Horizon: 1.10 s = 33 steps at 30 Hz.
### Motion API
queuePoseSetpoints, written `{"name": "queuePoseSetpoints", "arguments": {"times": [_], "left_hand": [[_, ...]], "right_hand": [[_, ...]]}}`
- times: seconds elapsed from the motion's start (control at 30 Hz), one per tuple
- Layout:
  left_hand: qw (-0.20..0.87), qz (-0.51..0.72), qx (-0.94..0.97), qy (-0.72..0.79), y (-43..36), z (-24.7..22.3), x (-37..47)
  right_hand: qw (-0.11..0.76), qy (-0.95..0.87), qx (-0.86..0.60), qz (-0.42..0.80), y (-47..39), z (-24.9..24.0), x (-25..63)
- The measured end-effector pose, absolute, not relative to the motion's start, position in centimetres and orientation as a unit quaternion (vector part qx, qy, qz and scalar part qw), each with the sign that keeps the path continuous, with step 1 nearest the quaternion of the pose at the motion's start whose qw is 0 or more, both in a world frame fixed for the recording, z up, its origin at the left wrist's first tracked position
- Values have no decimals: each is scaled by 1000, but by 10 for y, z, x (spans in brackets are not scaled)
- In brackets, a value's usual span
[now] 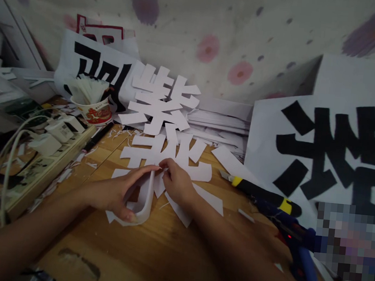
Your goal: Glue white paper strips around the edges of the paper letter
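Note:
Near the middle of the wooden table, a white strip (149, 201) stands on edge, bent into a rounded curve. My left hand (114, 193) grips it, thumb low at the near bend and fingertips at its far end. My right hand (177, 183) is closed, its thumb and forefinger pinched at that same far end, next to the left fingertips. Under and beyond both hands lies a white cut-out character piece (201, 172). Behind it leans a larger white cut-out character (159, 107). Flat white offcuts (208, 197) lie by my right wrist.
A yellow-black utility knife (262, 194) and a blue glue gun (297, 239) with a red light lie at right. At left are a power strip (43, 175) with plugs, a black pen (98, 137) and a paper cup (94, 109). Printed character sheets (265, 121) lean behind.

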<state>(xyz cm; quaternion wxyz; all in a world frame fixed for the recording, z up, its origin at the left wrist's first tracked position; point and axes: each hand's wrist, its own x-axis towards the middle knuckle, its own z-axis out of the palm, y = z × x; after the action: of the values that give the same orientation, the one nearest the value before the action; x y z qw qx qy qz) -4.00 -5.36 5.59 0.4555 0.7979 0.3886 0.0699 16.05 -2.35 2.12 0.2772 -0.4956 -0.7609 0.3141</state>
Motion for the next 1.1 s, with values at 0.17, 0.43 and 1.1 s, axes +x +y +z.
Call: {"name": "queuePoseSetpoints", "arguments": {"times": [0.17,0.43,1.1], "left_hand": [[457,72,793,396,-54,59,-36],[484,70,773,404,-55,63,-31],[488,88,786,370,-53,56,-37]], "right_hand": [[274,-762,-501,305,-24,21,159],[304,-757,-494,301,-25,18,159],[419,-759,-384,318,-30,28,169]]}}
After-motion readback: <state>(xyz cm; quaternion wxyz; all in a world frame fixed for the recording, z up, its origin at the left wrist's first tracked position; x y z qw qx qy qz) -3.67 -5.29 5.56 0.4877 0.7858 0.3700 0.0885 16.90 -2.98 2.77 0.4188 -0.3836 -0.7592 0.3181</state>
